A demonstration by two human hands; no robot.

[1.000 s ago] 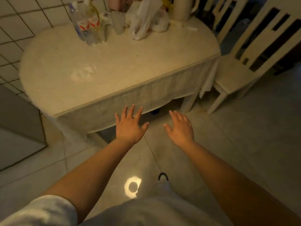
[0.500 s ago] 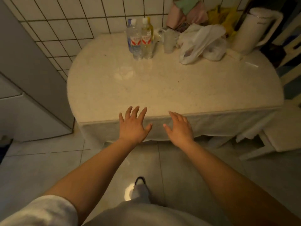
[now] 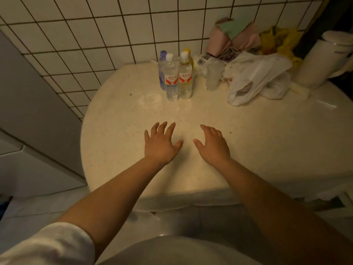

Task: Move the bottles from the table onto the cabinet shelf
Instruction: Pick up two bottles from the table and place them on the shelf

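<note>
Over the near half of the table [image 3: 118, 150], both arms reach forward, palms down. Left hand [image 3: 161, 144]: fingers spread and straight, holding nothing. Right hand [image 3: 213, 145]: fingers loosely extended, slightly bent, also empty. Hands sit side by side, apart, thumbs pointing toward each other. Can't tell if they touch the tabletop. The bottles [image 3: 176, 76] stand upright in a tight cluster at the far side by the tiled wall [image 3: 95, 35], well apart from both hands. White plastic bag [image 3: 254, 77] right of them, white kettle [image 3: 322, 60] far right.
</note>
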